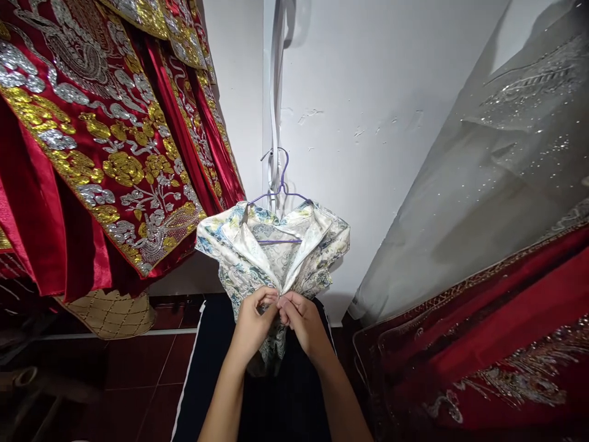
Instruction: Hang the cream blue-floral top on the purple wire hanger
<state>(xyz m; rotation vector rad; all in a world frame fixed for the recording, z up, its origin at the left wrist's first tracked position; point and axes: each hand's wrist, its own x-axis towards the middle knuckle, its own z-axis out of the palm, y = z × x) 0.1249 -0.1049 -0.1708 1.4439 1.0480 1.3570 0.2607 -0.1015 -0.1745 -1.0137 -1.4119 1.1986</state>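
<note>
A short-sleeved floral dress [248,270] in pale cream, blue and green hangs in front of me on a purple wire hanger [284,184]. Its neckline falls open in a V, showing the lighter lining. At the bottom of that V, my left hand [258,316] pinches one front edge of the dress. Close against it, my right hand [297,316] pinches the other edge, fingertips touching or nearly so. Any small fastener between the fingers is hidden. Below my hands the lower part of the dress hangs down in shadow.
The hanger hooks on a white vertical fitting [273,123] by the pale wall [359,73]. Red garments with gold and silver embroidery [124,166] hang at left. On the right hang a sheer sequinned cover [460,178] and red embroidered cloth [519,319]. Dark red tiles [133,362] lie below.
</note>
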